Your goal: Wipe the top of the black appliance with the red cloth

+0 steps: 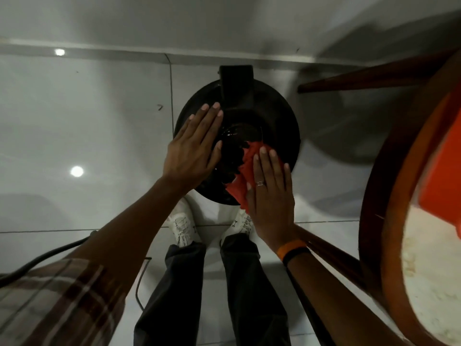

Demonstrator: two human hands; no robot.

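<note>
Head camera, looking straight down: a person stands over a round black appliance (272, 116) on a glossy white tiled floor (87, 121), near the wall. No brand name, label or lettering can be read on the appliance or on anything around it; the only marks are small dark logos on the white laced sneakers (183, 228), too small to make out. The appliance is a dark, domed disc with a shiny central recess and a black rectangular block (235, 83) rising from its far edge. The left hand (193, 156) lies flat and open on the left side of the top, fingers together and extended, gripping nothing. The right hand (270, 193), wearing a ring and an orange-and-black wristband (294, 250), is also spread flat, palm down, pressing the red cloth (239, 181) against the near right part of the top; the crumpled cloth shows beside and under the fingers and hangs a little over the rim. A plaid sleeve (62, 295) covers the left upper arm. A round wooden-rimmed worktop (371, 221) carrying an orange box (446, 176) stands at right, and a black cable (45, 258) crosses the floor at left.
</note>
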